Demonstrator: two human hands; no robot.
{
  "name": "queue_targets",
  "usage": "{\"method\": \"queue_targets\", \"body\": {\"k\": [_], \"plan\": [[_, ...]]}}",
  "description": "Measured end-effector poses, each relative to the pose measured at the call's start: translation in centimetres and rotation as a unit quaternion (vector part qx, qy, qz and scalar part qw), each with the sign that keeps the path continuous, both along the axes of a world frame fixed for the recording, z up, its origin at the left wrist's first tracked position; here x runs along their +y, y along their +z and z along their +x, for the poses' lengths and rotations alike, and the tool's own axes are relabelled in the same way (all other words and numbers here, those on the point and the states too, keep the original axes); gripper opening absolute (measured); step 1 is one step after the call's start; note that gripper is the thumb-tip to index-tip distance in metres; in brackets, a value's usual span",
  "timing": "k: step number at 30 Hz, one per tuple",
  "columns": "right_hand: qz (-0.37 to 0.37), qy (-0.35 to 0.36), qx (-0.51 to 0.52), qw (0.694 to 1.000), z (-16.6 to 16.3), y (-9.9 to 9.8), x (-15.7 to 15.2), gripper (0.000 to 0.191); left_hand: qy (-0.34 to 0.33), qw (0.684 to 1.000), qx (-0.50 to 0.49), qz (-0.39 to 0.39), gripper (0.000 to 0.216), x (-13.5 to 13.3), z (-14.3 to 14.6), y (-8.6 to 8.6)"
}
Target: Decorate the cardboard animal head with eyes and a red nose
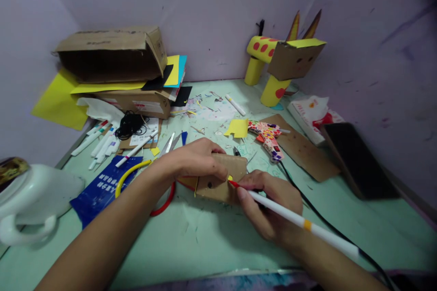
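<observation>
Though it slants, marker [287,213] points left

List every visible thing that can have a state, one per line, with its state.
Marker: uncapped, held in the right hand
Cardboard piece: under the left hand
Scissors: handles spread apart
Large box: open, opening facing forward
Glue gun: lying down
Phone: screen dark
Black string: loosely bundled
Spotted animal model: standing
</observation>
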State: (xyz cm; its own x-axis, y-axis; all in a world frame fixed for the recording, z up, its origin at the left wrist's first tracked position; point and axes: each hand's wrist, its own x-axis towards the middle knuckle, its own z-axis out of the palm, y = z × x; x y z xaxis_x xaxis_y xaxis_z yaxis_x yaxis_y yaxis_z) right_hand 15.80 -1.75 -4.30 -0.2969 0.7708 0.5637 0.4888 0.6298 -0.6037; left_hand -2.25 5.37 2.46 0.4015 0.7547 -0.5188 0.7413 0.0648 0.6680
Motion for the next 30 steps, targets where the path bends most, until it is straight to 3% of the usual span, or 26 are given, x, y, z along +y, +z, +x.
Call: {"method": "queue_targets", "body": {"k": [14, 30], "plan": [[0.086, -0.002, 0.007, 0.996, -0.36, 0.01, 0.06, 0.005, -0.004, 1.0, 0.025, 0.007, 0.046, -0.24, 0.02, 0.27], [0.06, -0.019, -0.013, 0.998, -0.19, 0.05, 0.05, 0.01, 0.006, 0.999, 0.032, 0.021, 0.048, -0.25, -0.02, 0.32]]}}
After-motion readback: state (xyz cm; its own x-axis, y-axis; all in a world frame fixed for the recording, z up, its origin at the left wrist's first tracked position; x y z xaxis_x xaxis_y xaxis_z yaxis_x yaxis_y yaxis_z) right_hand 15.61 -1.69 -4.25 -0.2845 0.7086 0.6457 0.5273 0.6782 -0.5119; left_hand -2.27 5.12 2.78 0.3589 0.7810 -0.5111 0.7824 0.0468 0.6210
